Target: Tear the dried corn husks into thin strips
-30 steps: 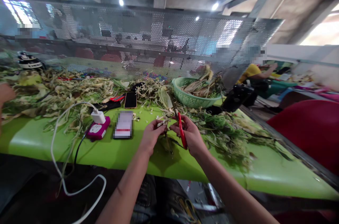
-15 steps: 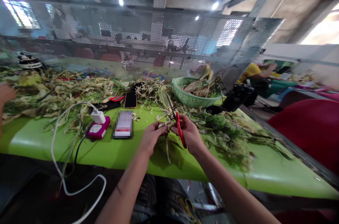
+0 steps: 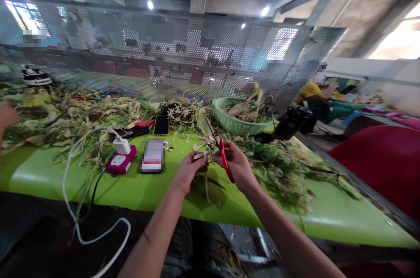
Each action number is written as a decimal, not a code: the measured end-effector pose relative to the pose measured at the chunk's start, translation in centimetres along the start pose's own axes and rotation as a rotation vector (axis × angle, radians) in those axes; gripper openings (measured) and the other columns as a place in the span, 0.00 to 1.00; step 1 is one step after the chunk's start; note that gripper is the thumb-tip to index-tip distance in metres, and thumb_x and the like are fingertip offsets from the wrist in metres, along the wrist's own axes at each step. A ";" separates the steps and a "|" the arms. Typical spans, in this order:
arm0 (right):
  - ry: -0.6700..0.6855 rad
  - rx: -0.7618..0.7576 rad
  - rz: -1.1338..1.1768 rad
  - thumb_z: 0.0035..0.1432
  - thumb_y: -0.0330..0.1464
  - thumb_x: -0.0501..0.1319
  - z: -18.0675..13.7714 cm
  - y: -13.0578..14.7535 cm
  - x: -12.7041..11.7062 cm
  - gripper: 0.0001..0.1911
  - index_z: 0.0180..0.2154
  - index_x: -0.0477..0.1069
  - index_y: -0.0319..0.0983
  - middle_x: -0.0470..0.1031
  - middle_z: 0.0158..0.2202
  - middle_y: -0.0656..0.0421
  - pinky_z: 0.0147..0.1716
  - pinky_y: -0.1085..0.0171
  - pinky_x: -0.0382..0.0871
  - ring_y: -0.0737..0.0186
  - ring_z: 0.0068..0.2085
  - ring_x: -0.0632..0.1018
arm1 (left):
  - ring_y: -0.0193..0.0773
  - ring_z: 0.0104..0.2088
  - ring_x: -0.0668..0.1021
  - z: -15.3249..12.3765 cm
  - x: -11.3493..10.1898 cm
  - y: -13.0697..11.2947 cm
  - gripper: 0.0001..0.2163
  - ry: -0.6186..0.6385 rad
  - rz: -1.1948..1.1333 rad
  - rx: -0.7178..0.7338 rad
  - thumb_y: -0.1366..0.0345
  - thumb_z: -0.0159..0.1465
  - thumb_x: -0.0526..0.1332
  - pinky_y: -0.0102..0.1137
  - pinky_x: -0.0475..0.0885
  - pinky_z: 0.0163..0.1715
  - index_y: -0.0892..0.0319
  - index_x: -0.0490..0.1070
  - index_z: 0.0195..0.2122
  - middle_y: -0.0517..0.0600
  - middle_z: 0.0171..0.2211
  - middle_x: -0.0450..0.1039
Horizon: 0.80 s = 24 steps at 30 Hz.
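Note:
Over the green tabletop, my left hand (image 3: pixel 191 170) is closed, pinching a small pale dried plant piece (image 3: pixel 198 156) between thumb and fingers. Dry strips hang below it toward the table. My right hand (image 3: pixel 236 165) is closed around red-handled scissors (image 3: pixel 226 162), whose dark blades point away from me and up to the left. Its fingertips are close to the plant piece; whether they touch it I cannot tell. Beyond the blades lies a pale green husk (image 3: pixel 204 122), beside a light green plastic basket (image 3: pixel 244 125) holding dried leaves.
Heaps of dried leaves (image 3: pixel 78 114) cover the table's left and back; greener stalks (image 3: pixel 278 164) lie on the right. Two phones (image 3: pixel 152 155), a purple power block (image 3: pixel 122 160) with a white cable, and red-handled cutters (image 3: pixel 145 123) lie left. Another person's hand (image 3: pixel 8 116) is at the left edge.
My right hand and the scissors have shifted slightly right, a little away from my left hand. My left hand stays nearly in place with the plant piece.

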State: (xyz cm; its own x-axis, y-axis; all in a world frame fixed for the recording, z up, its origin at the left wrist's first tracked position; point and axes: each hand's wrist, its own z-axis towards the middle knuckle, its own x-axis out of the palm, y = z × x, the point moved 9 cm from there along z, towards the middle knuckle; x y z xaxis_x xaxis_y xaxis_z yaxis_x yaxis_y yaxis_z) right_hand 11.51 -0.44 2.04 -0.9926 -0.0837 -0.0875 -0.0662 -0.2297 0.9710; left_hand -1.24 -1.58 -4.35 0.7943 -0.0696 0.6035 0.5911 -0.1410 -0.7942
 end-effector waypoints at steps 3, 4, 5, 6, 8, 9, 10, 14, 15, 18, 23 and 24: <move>-0.004 0.017 0.027 0.41 0.36 0.71 0.1 -0.1 -0.1 0.25 0.43 0.68 0.40 0.74 0.30 0.61 0.30 0.66 0.67 0.64 0.30 0.74 | 0.31 0.25 0.75 -0.2 0.7 0.2 0.17 0.064 0.054 -0.022 0.60 0.46 0.73 0.26 0.68 0.28 0.61 0.71 0.33 0.45 0.27 0.72; -0.003 0.025 0.031 0.41 0.36 0.71 0.1 -0.2 -0.1 0.24 0.42 0.68 0.40 0.74 0.29 0.62 0.28 0.67 0.66 0.65 0.29 0.73 | 0.32 0.25 0.76 -0.3 0.9 0.3 0.17 0.082 0.052 -0.036 0.59 0.46 0.73 0.27 0.69 0.29 0.61 0.71 0.33 0.45 0.27 0.72; -0.006 0.031 0.034 0.41 0.36 0.71 0.1 -0.3 -0.1 0.24 0.42 0.68 0.40 0.73 0.29 0.62 0.27 0.67 0.66 0.65 0.28 0.73 | 0.32 0.25 0.76 -0.4 1.0 0.4 0.18 0.092 0.044 -0.050 0.59 0.46 0.73 0.28 0.70 0.29 0.60 0.70 0.33 0.45 0.27 0.72; -0.017 0.033 0.040 0.41 0.36 0.71 0.2 -0.4 -0.1 0.24 0.42 0.68 0.40 0.73 0.28 0.62 0.27 0.67 0.65 0.65 0.28 0.72 | 0.33 0.25 0.76 -0.5 1.0 0.5 0.18 0.097 0.037 -0.063 0.58 0.46 0.73 0.28 0.70 0.29 0.60 0.70 0.34 0.45 0.27 0.72; -0.045 0.025 0.065 0.42 0.37 0.71 0.2 -0.5 -0.3 0.25 0.43 0.68 0.40 0.73 0.28 0.63 0.27 0.67 0.66 0.65 0.28 0.73 | 0.33 0.24 0.75 -0.6 1.0 0.6 0.20 0.097 0.037 -0.086 0.58 0.45 0.73 0.29 0.70 0.28 0.60 0.70 0.35 0.46 0.27 0.73; -0.054 0.019 0.084 0.42 0.37 0.71 0.3 -0.4 -0.4 0.25 0.43 0.68 0.40 0.73 0.28 0.63 0.28 0.66 0.67 0.64 0.29 0.73 | 0.32 0.23 0.75 -0.6 1.0 0.7 0.20 0.094 0.046 -0.094 0.57 0.45 0.73 0.28 0.69 0.27 0.60 0.71 0.36 0.46 0.28 0.73; -0.057 0.015 0.106 0.41 0.37 0.71 0.3 -0.4 -0.5 0.25 0.43 0.69 0.40 0.73 0.29 0.63 0.28 0.66 0.68 0.64 0.29 0.74 | 0.31 0.23 0.74 -0.5 0.9 0.7 0.21 0.090 0.058 -0.096 0.58 0.44 0.73 0.27 0.68 0.26 0.60 0.71 0.36 0.47 0.28 0.73; -0.046 0.055 0.172 0.39 0.37 0.73 0.4 -0.7 -0.8 0.25 0.41 0.70 0.41 0.74 0.31 0.62 0.28 0.65 0.70 0.64 0.29 0.75 | 0.27 0.22 0.70 -0.1 0.6 0.4 0.18 0.072 0.083 -0.042 0.59 0.45 0.73 0.24 0.63 0.24 0.62 0.74 0.35 0.46 0.27 0.72; -0.045 0.080 0.188 0.38 0.37 0.73 0.3 -0.9 -0.8 0.26 0.41 0.70 0.40 0.74 0.30 0.62 0.27 0.65 0.70 0.65 0.28 0.75 | 0.26 0.22 0.69 0.0 0.6 0.3 0.17 0.072 0.096 -0.020 0.59 0.46 0.73 0.23 0.62 0.24 0.62 0.75 0.34 0.46 0.26 0.71; -0.062 0.144 0.225 0.38 0.37 0.74 0.0 -1.5 -0.7 0.26 0.41 0.70 0.40 0.72 0.28 0.62 0.24 0.66 0.69 0.67 0.24 0.73 | 0.28 0.22 0.67 0.2 0.5 -0.3 0.14 0.051 0.171 0.055 0.58 0.49 0.70 0.24 0.59 0.23 0.61 0.76 0.34 0.45 0.24 0.70; -0.129 0.153 0.260 0.37 0.39 0.74 -0.6 -2.1 -0.2 0.27 0.40 0.69 0.40 0.73 0.28 0.62 0.23 0.66 0.69 0.67 0.24 0.73 | 0.32 0.29 0.71 0.0 -0.5 -1.8 0.13 -0.078 0.228 0.167 0.56 0.52 0.67 0.26 0.63 0.29 0.58 0.77 0.35 0.48 0.29 0.74; -0.132 0.153 0.269 0.38 0.39 0.74 -0.7 -2.2 -0.1 0.27 0.41 0.69 0.41 0.73 0.28 0.62 0.23 0.67 0.69 0.65 0.25 0.74 | 0.33 0.30 0.71 -0.1 -0.5 -2.0 0.13 -0.082 0.232 0.176 0.56 0.52 0.67 0.26 0.64 0.30 0.57 0.77 0.36 0.48 0.31 0.75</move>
State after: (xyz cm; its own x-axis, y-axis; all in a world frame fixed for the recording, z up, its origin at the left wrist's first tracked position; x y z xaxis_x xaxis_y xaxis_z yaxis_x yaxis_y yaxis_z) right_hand 11.78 -0.58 -0.26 -0.9805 0.0073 0.1962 0.1953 -0.0679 0.9784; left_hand -2.81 -1.33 -3.04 0.9153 0.0008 0.4028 0.4024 0.0435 -0.9144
